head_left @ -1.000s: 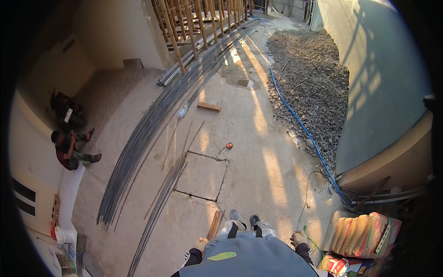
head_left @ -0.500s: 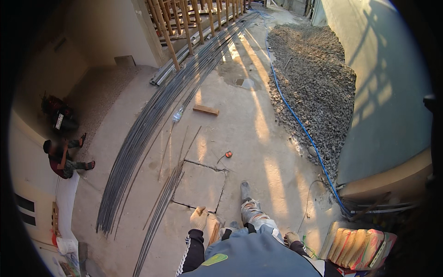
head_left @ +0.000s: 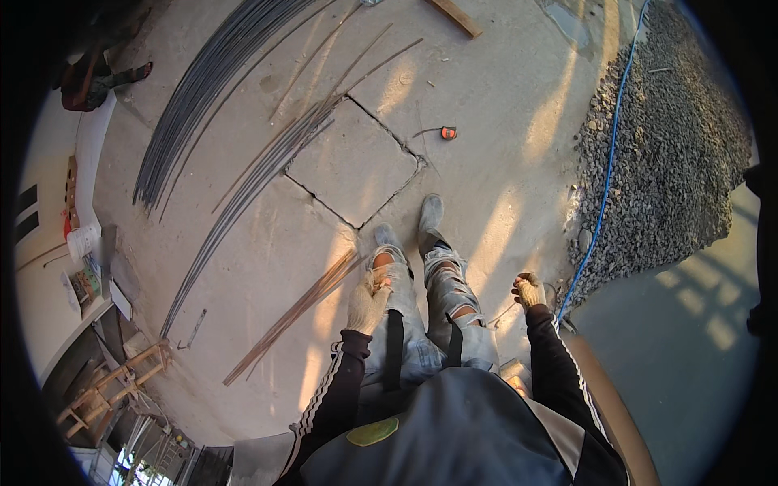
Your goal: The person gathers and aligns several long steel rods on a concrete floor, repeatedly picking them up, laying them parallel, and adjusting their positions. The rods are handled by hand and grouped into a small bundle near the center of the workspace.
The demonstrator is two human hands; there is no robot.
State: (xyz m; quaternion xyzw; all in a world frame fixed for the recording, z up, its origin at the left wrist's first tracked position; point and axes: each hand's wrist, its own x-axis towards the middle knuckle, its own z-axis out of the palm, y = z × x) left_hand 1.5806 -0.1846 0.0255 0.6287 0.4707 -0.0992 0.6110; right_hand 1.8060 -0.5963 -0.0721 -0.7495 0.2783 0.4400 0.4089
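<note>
Both my hands wear pale work gloves that leave the fingertips bare. My left hand (head_left: pixel 367 306) is in front of my left thigh with its fingers curled; whatever they hold, if anything, is hidden. Beside it, a bundle of thin reddish-brown rods (head_left: pixel 292 320) lies on the floor, its far end close to my left boot. Out to the right, near the foot of the gravel heap, my right hand (head_left: pixel 530 290) has its fingers bent in, and I cannot make out anything in them. An orange tape measure (head_left: pixel 448 133) lies on the concrete ahead of my boots.
Long grey steel bars (head_left: pixel 203 89) curve along the left, with a smaller bar bundle (head_left: pixel 243 198) nearer me. A cracked-edged square slab (head_left: pixel 352 162) is set in the floor. A blue hose (head_left: pixel 609 162) borders the gravel heap (head_left: pixel 668 154). A person (head_left: pixel 85 85) sits far left.
My view has tipped down and turned, so the floor, bars and gravel sit differently. Both forearms show more fully. My right hand now stands out from my body, and the reddish-brown rods are fully visible.
</note>
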